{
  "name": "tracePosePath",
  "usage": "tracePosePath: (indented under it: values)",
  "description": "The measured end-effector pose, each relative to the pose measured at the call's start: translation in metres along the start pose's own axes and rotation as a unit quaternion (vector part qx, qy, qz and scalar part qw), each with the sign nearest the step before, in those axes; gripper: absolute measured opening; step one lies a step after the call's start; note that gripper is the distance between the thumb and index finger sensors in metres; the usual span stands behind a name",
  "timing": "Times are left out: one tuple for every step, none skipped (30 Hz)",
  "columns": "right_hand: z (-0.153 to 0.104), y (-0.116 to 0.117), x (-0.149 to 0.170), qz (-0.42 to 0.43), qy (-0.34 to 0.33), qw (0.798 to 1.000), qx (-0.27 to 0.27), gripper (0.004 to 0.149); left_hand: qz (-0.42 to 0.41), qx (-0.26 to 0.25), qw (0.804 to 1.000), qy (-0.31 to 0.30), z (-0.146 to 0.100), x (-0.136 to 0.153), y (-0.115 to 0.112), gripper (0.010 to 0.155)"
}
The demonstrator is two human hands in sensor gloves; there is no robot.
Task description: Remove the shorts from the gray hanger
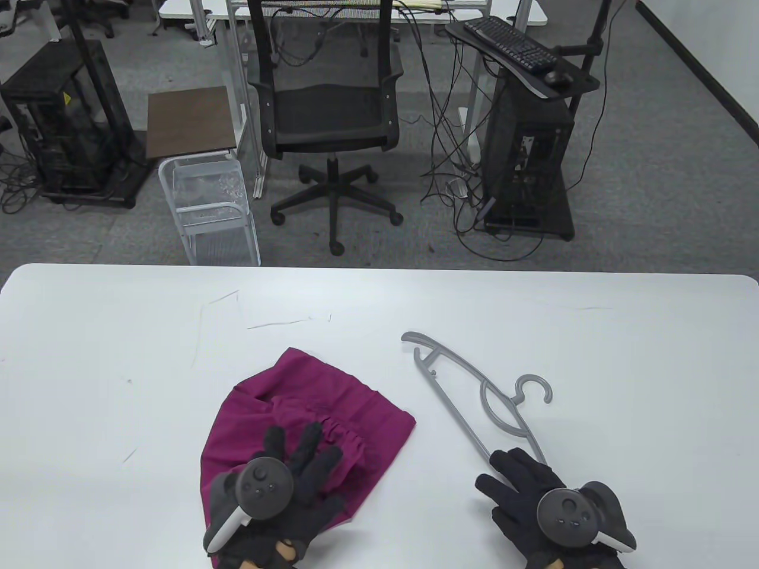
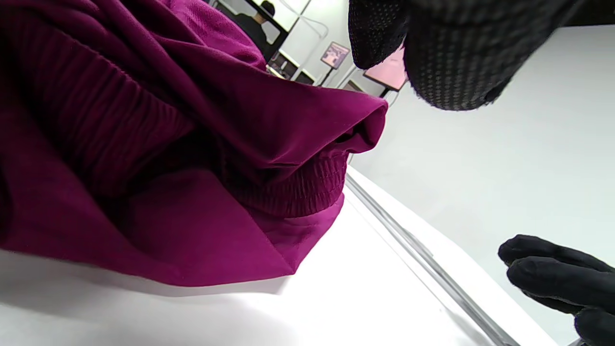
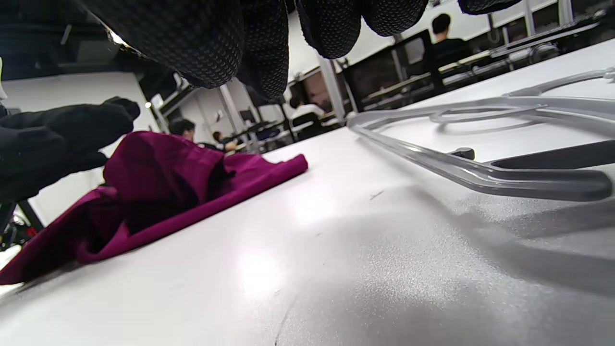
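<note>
Shorts (image 1: 308, 427), magenta, lay crumpled on the white table (image 1: 118, 355), fully off the gray hanger (image 1: 468, 409). Elastic waistband was bunched up, facing the L hand.

L hand (image 1: 284, 480): fingers spread wide, palm down over the near part of the shorts; fabric extended beyond the fingertips and to either side. Contact vs. hover: cannot tell. Nothing gripped. In L wrist view the shorts (image 2: 168, 158) filled the area under and left of the fingertips (image 2: 456, 57); the hanger bar (image 2: 423, 259) ran past on the thumb side, apart from the fabric.

R hand (image 1: 533, 504): fingers extended flat, not curled, over the near end of the hanger; the rest of the hanger ran away from the fingertips, hook (image 1: 533, 391) beyond them. Whether fingers pressed the bar: cannot tell. In R wrist view fingertips (image 3: 269, 43) hung above the table, hanger (image 3: 480, 178) just beside them, shorts (image 3: 158, 192) well off toward the L hand (image 3: 53, 144).

Shorts and hanger lay apart, bare table between.
</note>
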State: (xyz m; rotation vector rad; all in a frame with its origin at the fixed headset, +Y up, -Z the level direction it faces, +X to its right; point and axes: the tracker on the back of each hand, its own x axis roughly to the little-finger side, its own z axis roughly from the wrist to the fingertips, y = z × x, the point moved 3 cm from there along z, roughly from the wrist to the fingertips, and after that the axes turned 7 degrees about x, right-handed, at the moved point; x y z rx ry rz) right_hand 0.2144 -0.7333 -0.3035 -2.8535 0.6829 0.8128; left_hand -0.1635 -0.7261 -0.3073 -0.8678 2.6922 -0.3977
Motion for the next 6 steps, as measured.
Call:
tracePosePath:
  values:
    - [0.0, -0.0001, 0.0003, 0.003, 0.0, 1.0, 0.0, 0.054, 0.0, -0.002, 1.0, -0.002, -0.0002, -0.0004, 0.0003, 0.075]
    - [0.0001, -0.0001, 0.0004, 0.005, 0.001, 1.0, -0.001, 0.054, -0.001, -0.002, 1.0, -0.002, -0.0002, -0.0003, 0.0002, 0.074]
    - [0.0003, 0.0, 0.0005, 0.006, 0.001, 1.0, -0.002, 0.054, -0.002, -0.001, 1.0, -0.002, -0.0002, -0.0002, 0.0003, 0.074]
    - [0.0003, 0.0, 0.0003, 0.007, 0.001, 1.0, -0.004, 0.054, -0.003, -0.002, 1.0, -0.002, -0.0003, 0.0001, 0.0005, 0.074]
    - [0.0003, -0.0001, 0.0, 0.007, 0.002, 1.0, -0.005, 0.054, -0.005, -0.001, 1.0, -0.001, -0.0006, 0.0008, 0.0008, 0.074]
    - [0.0004, 0.0, 0.0, 0.007, 0.002, 1.0, -0.006, 0.054, -0.006, -0.001, 1.0, 0.0, -0.0009, 0.0013, 0.001, 0.074]
